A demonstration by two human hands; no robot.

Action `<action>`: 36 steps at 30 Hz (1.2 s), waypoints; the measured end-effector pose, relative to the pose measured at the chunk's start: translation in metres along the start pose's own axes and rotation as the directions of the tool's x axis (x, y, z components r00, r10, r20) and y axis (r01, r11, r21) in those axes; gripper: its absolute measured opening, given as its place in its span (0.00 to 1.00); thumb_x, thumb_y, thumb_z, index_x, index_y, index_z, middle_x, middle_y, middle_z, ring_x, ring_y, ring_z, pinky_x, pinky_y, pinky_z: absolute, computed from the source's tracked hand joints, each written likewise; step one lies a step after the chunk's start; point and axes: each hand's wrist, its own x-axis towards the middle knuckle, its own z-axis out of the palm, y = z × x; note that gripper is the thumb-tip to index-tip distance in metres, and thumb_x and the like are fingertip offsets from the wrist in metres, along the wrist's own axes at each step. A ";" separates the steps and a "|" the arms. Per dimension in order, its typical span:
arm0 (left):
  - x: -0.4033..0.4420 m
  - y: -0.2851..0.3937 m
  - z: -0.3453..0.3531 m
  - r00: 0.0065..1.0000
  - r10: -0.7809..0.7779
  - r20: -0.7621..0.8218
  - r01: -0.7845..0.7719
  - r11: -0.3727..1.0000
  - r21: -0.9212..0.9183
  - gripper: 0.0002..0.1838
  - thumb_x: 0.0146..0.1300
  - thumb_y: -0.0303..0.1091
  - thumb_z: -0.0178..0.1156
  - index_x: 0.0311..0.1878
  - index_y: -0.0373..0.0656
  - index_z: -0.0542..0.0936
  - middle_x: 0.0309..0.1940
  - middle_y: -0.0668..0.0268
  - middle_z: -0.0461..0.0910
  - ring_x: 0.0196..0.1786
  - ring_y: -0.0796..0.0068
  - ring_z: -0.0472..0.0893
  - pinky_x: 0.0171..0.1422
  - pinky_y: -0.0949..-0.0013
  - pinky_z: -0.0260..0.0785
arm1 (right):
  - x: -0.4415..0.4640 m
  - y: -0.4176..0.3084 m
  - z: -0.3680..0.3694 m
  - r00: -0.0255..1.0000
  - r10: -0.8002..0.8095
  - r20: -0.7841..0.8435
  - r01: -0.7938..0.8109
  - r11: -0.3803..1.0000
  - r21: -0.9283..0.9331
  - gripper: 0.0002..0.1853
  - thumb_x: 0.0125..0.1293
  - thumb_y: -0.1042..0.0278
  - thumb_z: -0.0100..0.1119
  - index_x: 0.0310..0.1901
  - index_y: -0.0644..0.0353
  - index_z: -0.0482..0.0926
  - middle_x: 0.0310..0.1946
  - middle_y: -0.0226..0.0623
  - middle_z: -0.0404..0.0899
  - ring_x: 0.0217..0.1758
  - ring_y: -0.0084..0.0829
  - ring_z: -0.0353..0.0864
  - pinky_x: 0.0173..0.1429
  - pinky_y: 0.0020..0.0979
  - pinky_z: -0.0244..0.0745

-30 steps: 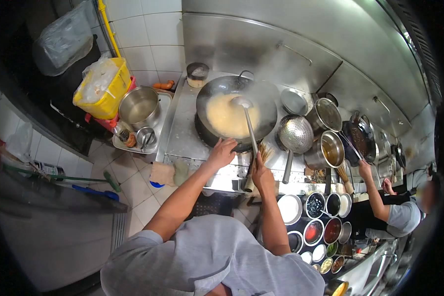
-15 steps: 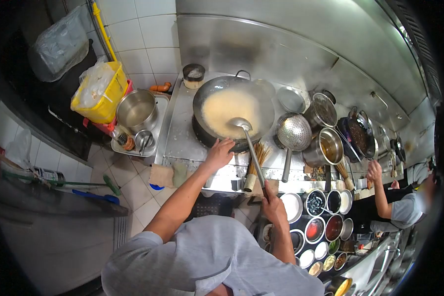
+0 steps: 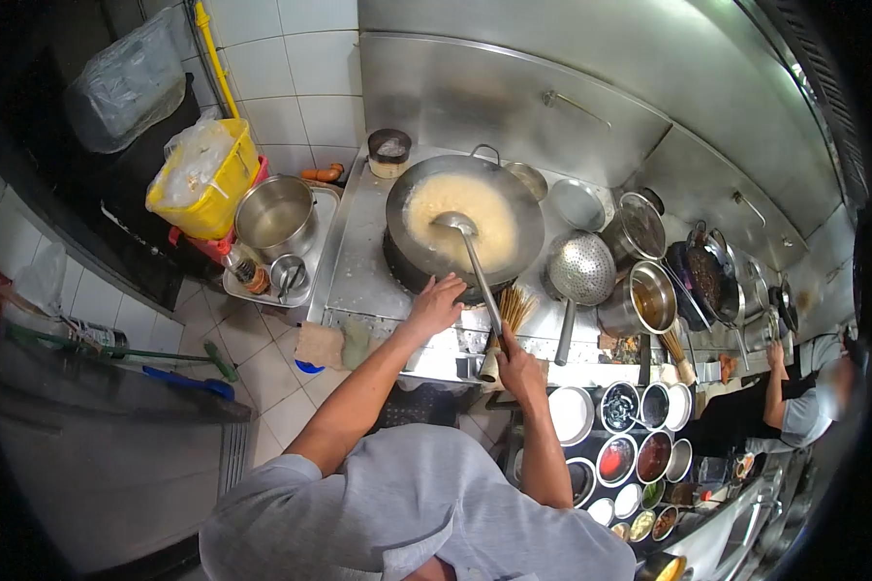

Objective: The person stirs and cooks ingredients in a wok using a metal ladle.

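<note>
My right hand (image 3: 520, 368) grips a long metal ladle (image 3: 477, 271) angled forward-left into a round metal wok (image 3: 530, 229). My left hand (image 3: 436, 306) sits nearer, grip unclear.

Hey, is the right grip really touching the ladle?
Touching: the head view shows the right grip closed around the handle of the ladle.

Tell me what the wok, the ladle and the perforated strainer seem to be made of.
Wok: probably iron or steel, from its dull, dark grey wall. Ladle: likely stainless steel, judging by its greyish metallic sheen. Perforated strainer: shiny, silvery metal with bright highlights, perhaps stainless steel too.
</note>
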 end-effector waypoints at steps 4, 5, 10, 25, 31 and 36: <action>-0.001 0.003 0.000 1.000 0.001 0.001 -0.001 1.000 0.030 0.26 0.69 0.36 0.61 0.69 0.40 0.76 0.72 0.57 0.73 0.81 0.60 0.63 0.84 0.43 0.51 | 0.044 0.002 0.021 0.999 -0.039 -0.036 0.037 0.998 -0.059 0.36 0.71 0.63 0.54 0.81 0.43 0.58 0.46 0.64 0.84 0.49 0.64 0.85 0.55 0.56 0.78; -0.001 0.001 0.001 1.000 0.009 -0.003 -0.009 0.999 0.036 0.26 0.69 0.36 0.61 0.69 0.40 0.76 0.72 0.57 0.73 0.81 0.60 0.63 0.84 0.43 0.51 | 0.054 0.004 0.028 0.992 -0.101 -0.077 0.098 0.994 -0.040 0.35 0.72 0.63 0.51 0.81 0.44 0.57 0.43 0.68 0.83 0.47 0.66 0.84 0.53 0.58 0.79; -0.001 -0.001 0.003 1.000 0.013 -0.019 -0.012 0.999 0.034 0.26 0.69 0.36 0.62 0.69 0.40 0.76 0.72 0.57 0.73 0.81 0.59 0.64 0.84 0.43 0.52 | 0.088 -0.003 0.035 0.984 -0.095 -0.148 0.064 0.977 -0.203 0.35 0.73 0.65 0.50 0.81 0.43 0.58 0.37 0.64 0.85 0.40 0.63 0.86 0.47 0.58 0.80; -0.001 -0.001 0.003 0.999 0.025 -0.020 -0.025 1.000 0.010 0.26 0.68 0.33 0.63 0.69 0.38 0.76 0.72 0.54 0.72 0.81 0.56 0.63 0.84 0.41 0.52 | -0.002 0.008 0.009 0.991 0.012 -0.130 -0.022 0.997 -0.070 0.37 0.71 0.67 0.56 0.81 0.47 0.59 0.36 0.65 0.85 0.40 0.63 0.87 0.47 0.55 0.80; -0.002 0.000 0.003 0.999 0.030 -0.022 -0.030 0.999 0.013 0.27 0.68 0.34 0.63 0.69 0.38 0.76 0.73 0.54 0.71 0.81 0.56 0.62 0.84 0.42 0.50 | -0.027 0.069 0.030 0.996 -0.068 -0.064 0.084 0.954 0.287 0.37 0.72 0.76 0.56 0.81 0.56 0.57 0.63 0.50 0.81 0.50 0.43 0.87 0.51 0.39 0.79; -0.001 -0.002 0.005 0.999 0.032 -0.024 -0.032 0.999 0.025 0.27 0.68 0.34 0.63 0.69 0.38 0.75 0.74 0.54 0.71 0.81 0.56 0.62 0.84 0.42 0.50 | -0.036 0.048 -0.001 0.990 0.036 0.139 -0.128 0.661 0.739 0.36 0.75 0.77 0.54 0.82 0.55 0.56 0.61 0.29 0.81 0.35 0.20 0.76 0.36 0.24 0.71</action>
